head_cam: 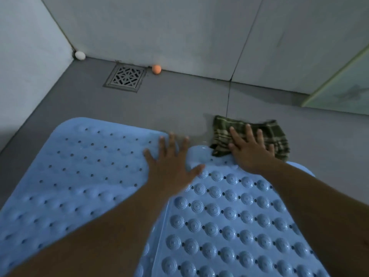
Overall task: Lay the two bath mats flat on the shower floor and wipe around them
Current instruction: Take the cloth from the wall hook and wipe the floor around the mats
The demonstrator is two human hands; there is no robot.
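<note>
Two light blue rubber bath mats lie side by side on the grey shower floor (179, 102). The left mat (79, 166) shows small holes and bumps; the right mat (229, 216) shows round suction cups. My left hand (169, 162) rests flat with spread fingers where the two mats meet, at their far edge. My right hand (247, 148) presses flat on a dark green checked cloth (265, 134) lying on the floor just beyond the right mat's far corner.
A square metal drain grate (125, 77) sits in the floor by the back wall, with an orange ball (156, 69) beside it and a white ball (80, 55) in the corner. A glass panel (343, 84) stands at the right.
</note>
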